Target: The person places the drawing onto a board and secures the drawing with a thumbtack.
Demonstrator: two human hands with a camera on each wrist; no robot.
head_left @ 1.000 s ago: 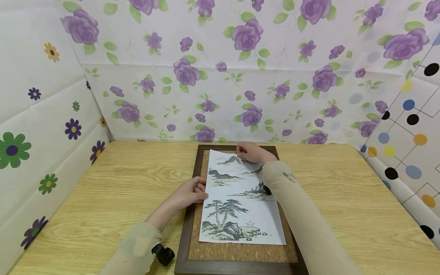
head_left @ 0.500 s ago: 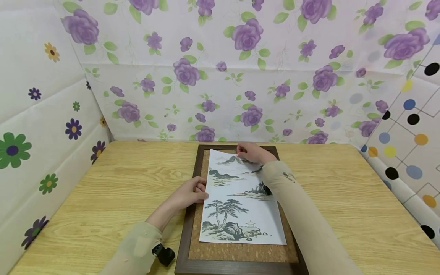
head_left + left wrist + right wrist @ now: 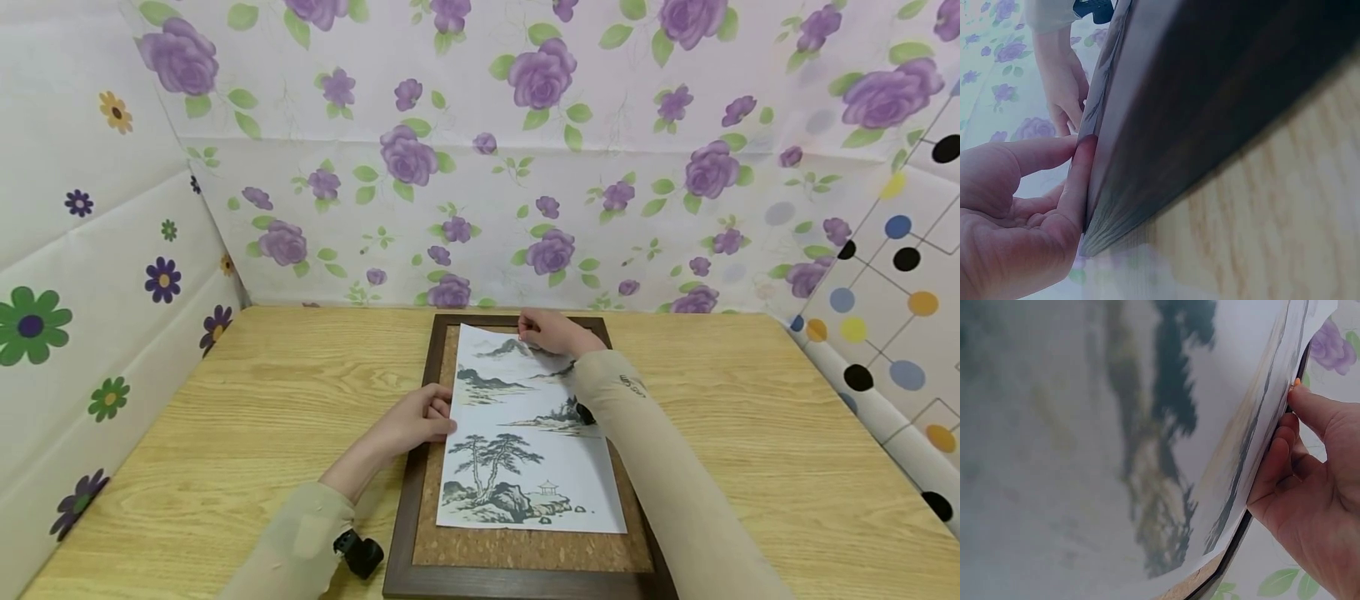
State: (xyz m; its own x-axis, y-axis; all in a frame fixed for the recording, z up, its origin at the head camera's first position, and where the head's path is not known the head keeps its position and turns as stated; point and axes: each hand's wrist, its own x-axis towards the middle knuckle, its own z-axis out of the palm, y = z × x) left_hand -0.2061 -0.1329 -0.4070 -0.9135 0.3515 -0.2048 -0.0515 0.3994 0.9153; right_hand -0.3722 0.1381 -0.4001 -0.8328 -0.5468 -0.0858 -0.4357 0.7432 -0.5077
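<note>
A sheet of paper printed with an ink landscape of mountains and pine trees lies on a cork board in a dark brown frame. My left hand holds the paper's left edge between thumb and forefinger, the other fingers curled; the left wrist view shows this hand close beside the frame's side. At the top of the sheet, my right hand pinches a small orange pushpin against the paper. Most of the pin is hidden by the thumb and fingers.
The board's brown frame lies on a wood-grain table, its far edge close to a flower-printed cloth at the back. Patterned cloths also hang at left and right. Black wrist cameras sit on both sleeves.
</note>
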